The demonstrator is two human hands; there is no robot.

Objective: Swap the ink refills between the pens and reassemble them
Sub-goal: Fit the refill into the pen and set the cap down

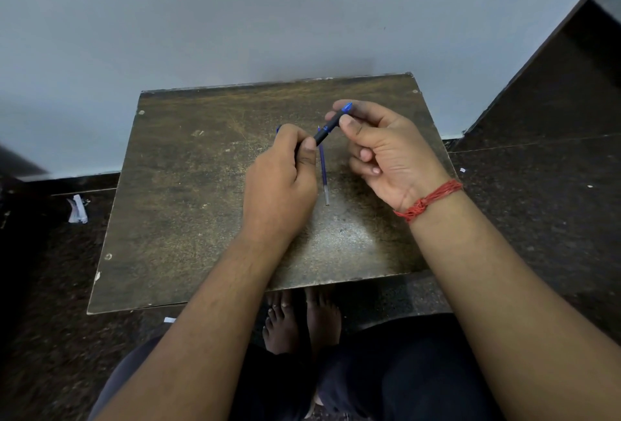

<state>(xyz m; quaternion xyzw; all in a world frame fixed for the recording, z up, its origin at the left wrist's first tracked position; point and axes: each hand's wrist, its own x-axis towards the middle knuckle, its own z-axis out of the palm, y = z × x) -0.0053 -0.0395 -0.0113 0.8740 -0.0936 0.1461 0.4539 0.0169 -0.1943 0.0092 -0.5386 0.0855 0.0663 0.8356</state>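
Observation:
A black pen with a blue tip [331, 124] is held slanted above the small wooden table [188, 185]. My left hand [280, 182] grips its lower end between thumb and fingers. My right hand [379, 148] pinches its upper end near the blue tip. A loose blue ink refill [324, 175] lies on the table between my two hands, pointing away from me. A bit of blue [278, 129] shows behind my left hand's knuckles; I cannot tell what it belongs to.
The table stands against a pale wall [235, 17]. Dark speckled floor [537, 202] surrounds it, with a scrap of crumpled paper [77, 210] at the left. My bare feet [302, 319] are under the table's near edge. A red thread band [426, 200] circles my right wrist.

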